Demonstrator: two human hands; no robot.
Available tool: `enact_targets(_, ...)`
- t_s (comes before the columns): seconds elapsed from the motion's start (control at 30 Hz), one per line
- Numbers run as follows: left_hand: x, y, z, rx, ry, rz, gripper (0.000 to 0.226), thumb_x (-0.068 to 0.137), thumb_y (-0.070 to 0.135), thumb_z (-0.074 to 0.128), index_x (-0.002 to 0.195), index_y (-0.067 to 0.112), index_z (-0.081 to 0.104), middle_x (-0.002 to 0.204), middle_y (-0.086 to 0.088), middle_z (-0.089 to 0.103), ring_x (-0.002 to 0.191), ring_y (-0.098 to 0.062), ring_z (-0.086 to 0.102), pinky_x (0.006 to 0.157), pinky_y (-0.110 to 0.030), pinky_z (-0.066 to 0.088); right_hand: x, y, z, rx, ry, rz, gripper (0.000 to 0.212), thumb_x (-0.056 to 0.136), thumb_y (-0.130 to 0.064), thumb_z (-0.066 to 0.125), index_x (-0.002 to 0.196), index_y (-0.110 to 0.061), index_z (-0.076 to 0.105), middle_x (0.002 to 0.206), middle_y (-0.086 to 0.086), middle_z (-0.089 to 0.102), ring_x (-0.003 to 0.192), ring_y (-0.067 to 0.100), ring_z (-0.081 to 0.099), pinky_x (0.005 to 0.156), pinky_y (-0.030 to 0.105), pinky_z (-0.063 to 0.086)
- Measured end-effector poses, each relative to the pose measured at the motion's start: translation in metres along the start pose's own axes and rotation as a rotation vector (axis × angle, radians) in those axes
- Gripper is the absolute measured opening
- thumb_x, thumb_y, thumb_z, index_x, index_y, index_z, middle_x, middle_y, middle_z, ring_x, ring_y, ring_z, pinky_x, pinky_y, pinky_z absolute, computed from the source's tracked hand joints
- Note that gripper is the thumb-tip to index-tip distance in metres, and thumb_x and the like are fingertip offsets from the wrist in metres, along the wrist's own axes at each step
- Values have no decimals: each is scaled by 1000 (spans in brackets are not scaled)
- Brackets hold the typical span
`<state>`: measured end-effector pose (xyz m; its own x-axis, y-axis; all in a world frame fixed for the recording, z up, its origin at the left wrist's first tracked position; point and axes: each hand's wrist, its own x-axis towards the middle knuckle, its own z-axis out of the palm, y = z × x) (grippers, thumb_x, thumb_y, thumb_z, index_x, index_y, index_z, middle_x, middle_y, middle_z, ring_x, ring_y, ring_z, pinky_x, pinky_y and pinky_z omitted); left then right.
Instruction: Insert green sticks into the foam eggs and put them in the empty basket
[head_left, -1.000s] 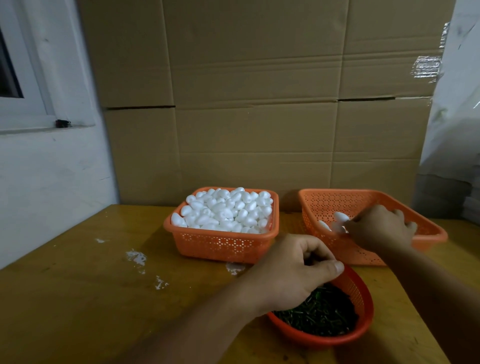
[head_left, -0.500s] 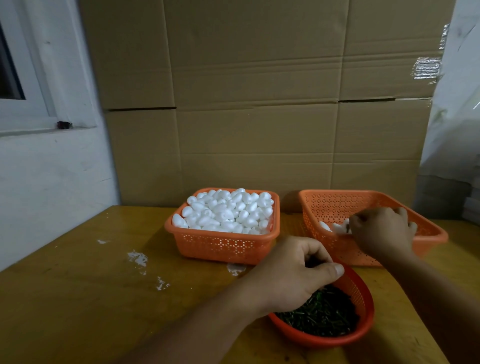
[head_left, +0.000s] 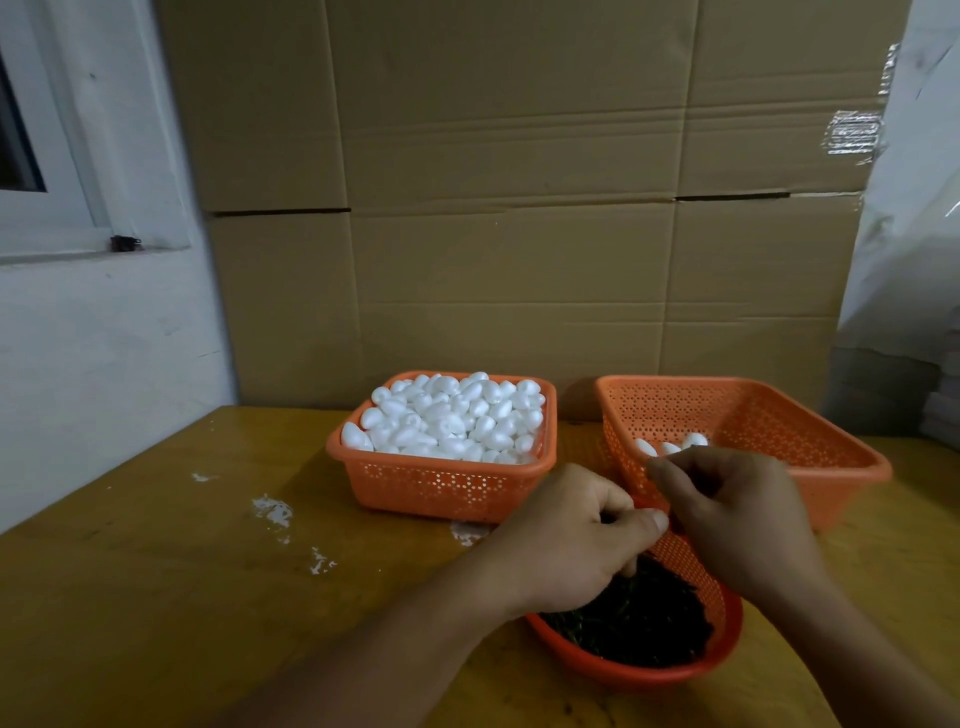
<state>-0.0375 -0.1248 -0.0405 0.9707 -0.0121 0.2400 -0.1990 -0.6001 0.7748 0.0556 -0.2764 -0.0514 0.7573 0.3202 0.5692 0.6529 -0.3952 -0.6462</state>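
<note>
Stick bowl: I see the round orange bowl nearest me, heaped with dark green sticks. It sits close to the near edge of the surface; a careless drag of my wrist could tip it and scatter the sticks.
Left hand: my left hand hangs over the bowl, its fingers curled, thumb against forefinger as if pinching. Whether a stick is in the pinch I cannot tell. If it is only lightly held, it may slip back into the heap.
Right hand: my right hand is just beside the left, fingers curled in; what they close on is hidden. Nothing white shows in either hand, so a stick may be ready with no egg to take it.
Receiving basket: the right basket holds only a few finished eggs near its front wall. My right forearm passes near its rim and could nudge it.
Egg supply: the left basket is piled with foam eggs above its rim; a hasty grab could roll some onto the surface.
</note>
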Motion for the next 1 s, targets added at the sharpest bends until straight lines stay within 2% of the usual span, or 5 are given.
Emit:
enact_targets(0.2, 8, -9, -11, 56, 164, 48, 9, 94, 22, 65, 86, 23, 62, 71, 1, 67, 61, -16, 62, 60, -39, 51, -12, 2, 2, -63, -346, -56, 27, 92, -32, 66, 66, -25, 68, 58, 1, 65, 43, 7, 50, 45, 30, 41)
enact_targets(0.5, 38, -24, -65, 376, 424, -56, 18, 89, 4, 56, 92, 13, 71, 71, 11, 62, 67, -1, 57, 64, -11, 39, -19, 8, 9, -131, -445, -164, 26, 91, -35, 69, 67, -27, 66, 62, -12, 65, 51, 7, 57, 48, 24, 40)
enact_targets(0.7, 72, -44, -98, 743, 253, -349, 18, 83, 26, 60, 65, 22, 62, 102, 1, 73, 108, -24, 64, 94, -46, 46, -23, 3, 10, -119, -414, -224, 26, 90, -42, 66, 72, -23, 64, 60, -8, 61, 56, 13, 56, 54, 39, 47)
enact_targets(0.83, 79, -50, -100, 983, 81, -402, 27, 91, 51, 60, 113, 37, 66, 133, 12, 56, 115, -22, 54, 85, -34, 27, -25, -4, 9, -93, -416, -236, 26, 90, -41, 65, 71, -24, 63, 59, -7, 60, 54, 13, 55, 54, 41, 47)
enact_targets(1.0, 89, -51, -97, 855, -83, -477, 31, 96, 45, 59, 111, 23, 74, 77, 10, 64, 65, -2, 48, 54, -21, 25, -27, -8, 8, -90, -419, -251, 24, 91, -38, 68, 69, -32, 63, 59, -17, 59, 56, 8, 57, 53, 31, 45)
